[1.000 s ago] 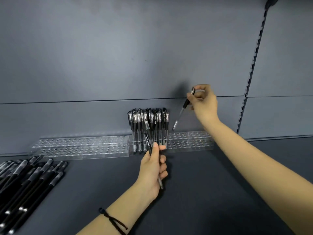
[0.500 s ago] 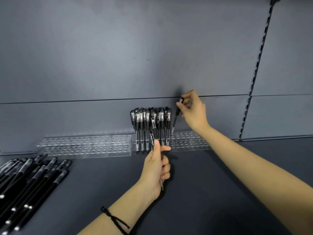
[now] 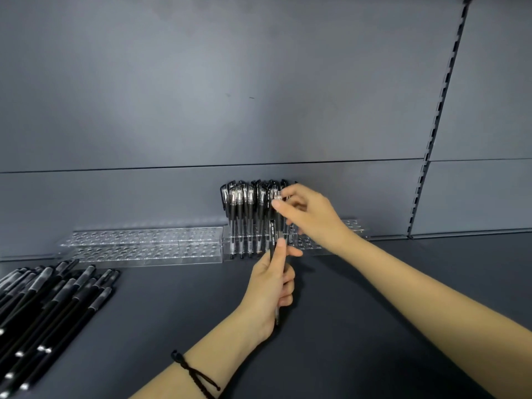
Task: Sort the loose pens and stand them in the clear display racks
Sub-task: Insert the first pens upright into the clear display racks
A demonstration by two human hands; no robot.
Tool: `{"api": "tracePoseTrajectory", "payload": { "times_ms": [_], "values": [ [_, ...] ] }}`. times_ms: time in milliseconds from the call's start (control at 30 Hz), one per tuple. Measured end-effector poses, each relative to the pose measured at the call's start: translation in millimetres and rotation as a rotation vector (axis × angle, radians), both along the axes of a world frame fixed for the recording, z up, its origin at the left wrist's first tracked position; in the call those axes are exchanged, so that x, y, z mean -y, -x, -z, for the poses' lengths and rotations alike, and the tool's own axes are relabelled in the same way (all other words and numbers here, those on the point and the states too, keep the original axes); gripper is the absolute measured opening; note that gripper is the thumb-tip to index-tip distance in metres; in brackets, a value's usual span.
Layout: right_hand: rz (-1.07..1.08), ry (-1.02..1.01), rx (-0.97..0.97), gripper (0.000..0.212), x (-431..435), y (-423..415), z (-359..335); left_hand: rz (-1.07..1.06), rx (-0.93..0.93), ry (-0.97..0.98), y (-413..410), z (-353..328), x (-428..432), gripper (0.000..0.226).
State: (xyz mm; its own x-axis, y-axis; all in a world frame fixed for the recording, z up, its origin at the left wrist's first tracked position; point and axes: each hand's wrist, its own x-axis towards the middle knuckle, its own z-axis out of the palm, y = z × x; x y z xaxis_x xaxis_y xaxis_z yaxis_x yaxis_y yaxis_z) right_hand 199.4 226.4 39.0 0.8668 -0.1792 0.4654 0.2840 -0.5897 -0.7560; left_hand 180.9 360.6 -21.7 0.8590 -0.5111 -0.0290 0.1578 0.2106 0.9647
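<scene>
Two clear display racks stand against the back wall. The left rack [image 3: 144, 246] has only bare holes; the right rack [image 3: 352, 226] holds a cluster of upright black pens [image 3: 244, 214] at its left end. My right hand [image 3: 313, 217] pinches the clear cap of a black pen [image 3: 278, 195] standing at the right edge of that cluster. In front of the rack, my left hand [image 3: 273, 286] grips another black pen [image 3: 272, 240] upright, its top in front of the racked pens. A pile of loose black pens [image 3: 49, 309] lies at the far left.
The dark grey shelf surface [image 3: 359, 326] runs out to the right of my arms. A grey back panel rises behind the racks, with a slotted upright rail [image 3: 431, 145] at the right. My left wrist wears a black cord bracelet [image 3: 195, 375].
My right hand has carried its pen down and to the left, from above the rack to the right edge of the standing cluster. My left hand has stayed in front of the rack with its pen.
</scene>
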Motion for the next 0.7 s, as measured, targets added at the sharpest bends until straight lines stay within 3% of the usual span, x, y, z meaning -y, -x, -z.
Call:
{"api": "tracePoseTrajectory", "payload": {
  "times_ms": [100, 167, 267, 367, 500, 700],
  "values": [
    [-0.116, -0.185, -0.069, 0.023, -2, 1, -6, 0.022, -0.008, -0.012, 0, 0, 2, 0.035],
    [-0.136, -0.337, 0.014, 0.023, 1, 0, -13, -0.005, -0.066, 0.018, -1, 0, 2, 0.034],
    [0.014, -0.453, 0.223, 0.023, 17, -9, -26, -0.079, -0.178, 0.091, -7, 0, 0, 0.04],
    [0.198, -0.32, 0.333, 0.021, 37, -17, -31, -0.114, -0.284, 0.154, -10, 1, 1, 0.042],
    [0.274, -0.16, 0.344, 0.025, 51, -19, -22, -0.1, -0.266, 0.154, -9, 1, 2, 0.035],
    [0.311, -0.151, 0.383, 0.023, 49, -31, -15, -0.09, -0.242, 0.139, -10, 2, 2, 0.031]
  ]
}}
